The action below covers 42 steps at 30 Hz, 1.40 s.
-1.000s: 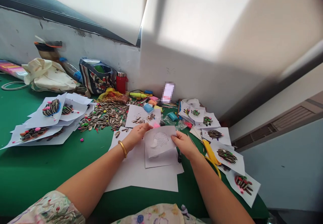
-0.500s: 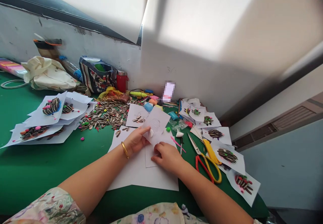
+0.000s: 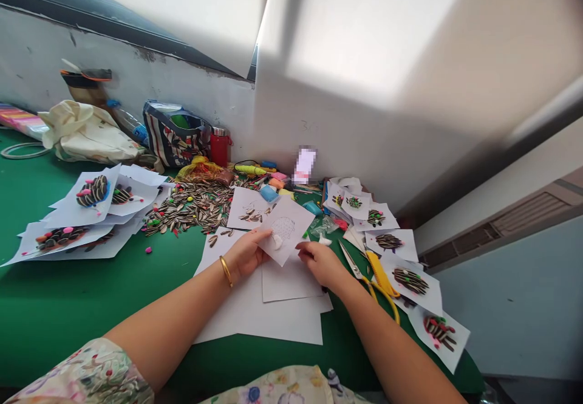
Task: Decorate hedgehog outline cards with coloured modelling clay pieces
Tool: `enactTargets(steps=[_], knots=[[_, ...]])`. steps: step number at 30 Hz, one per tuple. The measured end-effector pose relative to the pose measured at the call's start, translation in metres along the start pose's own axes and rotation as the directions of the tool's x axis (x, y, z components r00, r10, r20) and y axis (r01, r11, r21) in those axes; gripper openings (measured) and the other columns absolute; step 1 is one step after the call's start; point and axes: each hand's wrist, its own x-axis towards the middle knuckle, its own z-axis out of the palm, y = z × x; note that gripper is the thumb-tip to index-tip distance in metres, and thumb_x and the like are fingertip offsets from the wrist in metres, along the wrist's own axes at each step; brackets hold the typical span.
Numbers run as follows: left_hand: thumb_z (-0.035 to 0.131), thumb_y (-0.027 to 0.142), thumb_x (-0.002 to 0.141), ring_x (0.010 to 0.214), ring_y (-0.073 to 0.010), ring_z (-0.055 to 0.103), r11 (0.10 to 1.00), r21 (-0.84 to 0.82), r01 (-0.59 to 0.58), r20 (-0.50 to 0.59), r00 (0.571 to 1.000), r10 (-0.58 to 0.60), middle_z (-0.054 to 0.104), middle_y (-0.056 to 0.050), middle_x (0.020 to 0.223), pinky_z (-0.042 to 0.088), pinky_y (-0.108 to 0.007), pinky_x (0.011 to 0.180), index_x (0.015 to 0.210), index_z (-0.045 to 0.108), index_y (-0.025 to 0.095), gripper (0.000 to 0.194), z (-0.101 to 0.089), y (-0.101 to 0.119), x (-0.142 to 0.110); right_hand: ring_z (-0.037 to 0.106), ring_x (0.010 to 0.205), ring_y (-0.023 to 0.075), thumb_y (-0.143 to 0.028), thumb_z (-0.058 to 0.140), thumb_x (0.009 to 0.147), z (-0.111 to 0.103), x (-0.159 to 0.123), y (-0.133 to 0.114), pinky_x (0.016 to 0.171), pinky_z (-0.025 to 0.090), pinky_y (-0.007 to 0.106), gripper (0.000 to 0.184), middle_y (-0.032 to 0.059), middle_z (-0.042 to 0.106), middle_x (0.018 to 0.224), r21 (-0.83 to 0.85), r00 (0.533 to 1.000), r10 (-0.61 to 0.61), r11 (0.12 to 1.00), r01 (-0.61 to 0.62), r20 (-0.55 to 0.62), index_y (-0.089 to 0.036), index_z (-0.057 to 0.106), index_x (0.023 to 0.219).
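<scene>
My left hand (image 3: 246,253), with a gold bangle (image 3: 225,271) on its wrist, is shut on a tilted white paper sheet (image 3: 286,229) printed with a dotted oval outline. A small lump of white clay (image 3: 276,242) sits on the sheet by my left thumb. The fingertips of my right hand (image 3: 321,264) reach the sheet's lower right edge, but I cannot tell whether they grip it. Beneath both hands lie loose white paper sheets (image 3: 291,285) on the green table.
A heap of striped sunflower seeds (image 3: 191,206) lies beyond the hands. Seed-and-clay pictures on paper (image 3: 91,194) (image 3: 410,279) are spread at both sides. Scissors (image 3: 353,264) lie partly under my right forearm. A striped bag (image 3: 175,136) and red flask (image 3: 218,147) stand against the wall.
My right hand has lifted off the papers below and moved right to the sheet's edge. The held sheet has swung round, and my right forearm now covers part of the scissors.
</scene>
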Motion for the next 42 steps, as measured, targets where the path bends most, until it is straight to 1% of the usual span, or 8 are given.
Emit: enactTargets(steps=[6, 11, 16, 21, 26, 32, 38, 42], knots=[[0.072, 0.023, 0.072, 0.076, -0.0178, 0.066, 0.992, 0.106, -0.061, -0.038, 0.997, 0.065, 0.073, -0.008, 0.093, 0.054, -0.027, 0.066, 0.097, 0.068, 0.015, 0.027, 0.000, 0.001, 0.000, 0.063, 0.076, 0.0211, -0.035, 0.064, 0.085, -0.005, 0.021, 0.006, 0.067, 0.041, 0.029, 0.020, 0.0058, 0.072, 0.085, -0.121, 0.994, 0.077, 0.989, -0.087, -0.083, -0.021, 0.073, 0.096], [0.073, 0.024, 0.065, 0.068, -0.0141, 0.062, 0.972, 0.201, -0.119, -0.067, 0.989, 0.135, 0.070, -0.003, 0.080, 0.051, -0.024, 0.062, 0.090, 0.068, 0.014, 0.027, -0.004, 0.005, 0.002, 0.064, 0.101, 0.0216, -0.028, 0.050, 0.092, -0.011, 0.019, 0.012, 0.084, 0.044, 0.030, 0.026, 0.0064, 0.072, 0.109, -0.090, 0.995, 0.029, 0.995, -0.038, -0.096, -0.022, 0.073, 0.103], [0.073, 0.023, 0.062, 0.073, -0.0142, 0.062, 0.960, 0.231, -0.157, -0.104, 0.977, 0.185, 0.070, -0.002, 0.089, 0.049, -0.023, 0.061, 0.096, 0.066, 0.017, 0.036, -0.003, 0.009, -0.001, 0.063, 0.101, 0.0195, -0.030, 0.044, 0.095, -0.033, 0.001, 0.016, 0.082, 0.044, 0.028, 0.029, 0.0038, 0.071, 0.111, -0.113, 0.963, 0.156, 0.977, -0.184, -0.219, -0.024, 0.069, 0.107], [0.071, 0.023, 0.063, 0.075, -0.0148, 0.063, 0.945, 0.280, -0.171, -0.081, 0.976, 0.201, 0.070, -0.002, 0.096, 0.050, -0.024, 0.061, 0.100, 0.063, 0.020, 0.039, 0.001, 0.012, -0.004, 0.062, 0.081, 0.0191, -0.039, 0.050, 0.093, -0.033, -0.026, 0.012, 0.062, 0.034, 0.027, 0.025, 0.0038, 0.069, 0.095, -0.397, 0.961, 0.256, 0.875, -0.277, -0.107, -0.024, 0.067, 0.102], [0.071, 0.025, 0.064, 0.079, -0.0159, 0.063, 0.931, 0.316, -0.184, -0.032, 0.978, 0.205, 0.068, -0.003, 0.099, 0.051, -0.025, 0.063, 0.102, 0.060, 0.020, 0.040, 0.002, 0.011, -0.005, 0.061, 0.083, 0.0193, -0.029, 0.053, 0.090, -0.022, -0.043, 0.015, 0.062, 0.033, 0.028, 0.024, 0.0053, 0.065, 0.100, -0.518, 0.957, 0.277, 0.809, -0.278, -0.080, -0.023, 0.062, 0.110], [0.069, 0.024, 0.066, 0.073, -0.0135, 0.062, 0.890, 0.359, -0.282, -0.040, 0.948, 0.317, 0.064, -0.002, 0.105, 0.050, -0.025, 0.061, 0.136, 0.044, 0.033, 0.075, 0.010, 0.008, -0.013, 0.058, 0.100, 0.0235, -0.026, 0.053, 0.090, -0.026, -0.033, 0.018, 0.073, 0.038, 0.029, 0.018, 0.0093, 0.061, 0.105, -0.652, 0.973, 0.210, 0.725, -0.223, -0.099, -0.022, 0.067, 0.100], [0.063, 0.026, 0.069, 0.073, -0.0140, 0.059, 0.854, 0.455, -0.254, -0.044, 0.951, 0.306, 0.069, -0.008, 0.098, 0.046, -0.024, 0.060, 0.101, 0.072, 0.014, 0.035, 0.028, 0.016, -0.027, 0.062, 0.093, 0.0241, -0.021, 0.051, 0.090, -0.023, -0.009, 0.014, 0.072, 0.041, 0.031, 0.018, 0.0126, 0.066, 0.103, -0.693, 0.980, 0.199, 0.704, -0.153, -0.014, -0.016, 0.067, 0.097], [0.062, 0.031, 0.075, 0.088, -0.0184, 0.063, 0.814, 0.529, -0.238, -0.007, 0.958, 0.285, 0.068, -0.010, 0.114, 0.052, -0.031, 0.077, 0.109, 0.071, 0.016, 0.038, 0.034, 0.030, -0.046, 0.064, 0.089, 0.0259, -0.016, 0.056, 0.083, -0.021, 0.001, 0.014, 0.070, 0.041, 0.031, 0.016, 0.0164, 0.068, 0.099, -0.701, 0.980, 0.197, 0.699, -0.141, 0.000, -0.012, 0.068, 0.094]])
